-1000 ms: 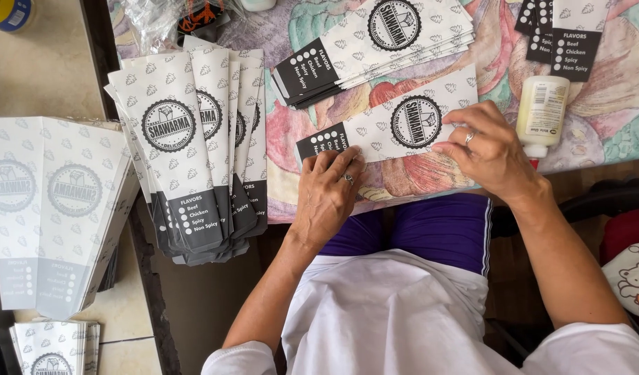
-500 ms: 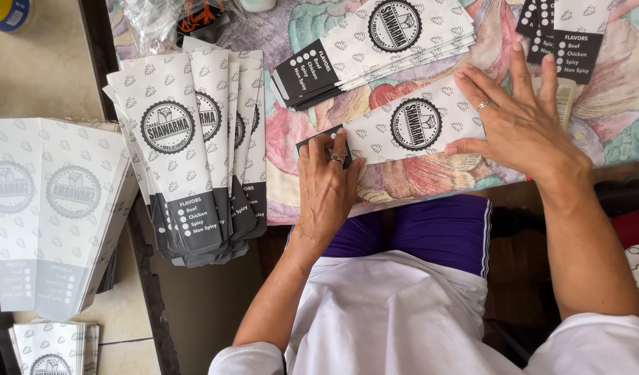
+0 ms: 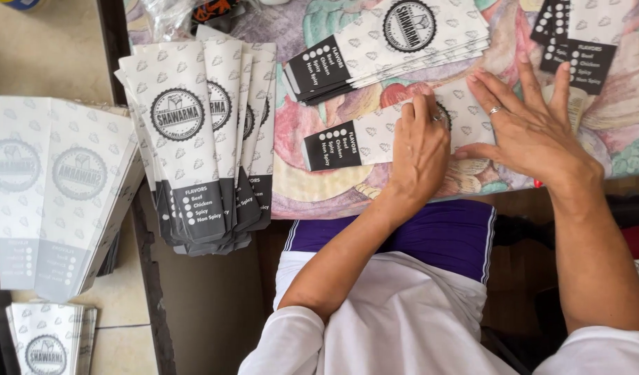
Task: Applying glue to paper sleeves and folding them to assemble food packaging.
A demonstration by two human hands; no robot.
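Head view: left hand lies flat, fingers together, pressing a white paper sleeve on the patterned tablecloth. Right hand, fingers spread wide, presses the sleeve's other end. Neither hand grips anything. The sleeve appears light, thin and easily creased; it is best taken by its long edges. At 12 o'clock lies a stack of matching sleeves with black end panels and round emblems. At 9 o'clock sits a fanned stack; farther out is a pale pile.
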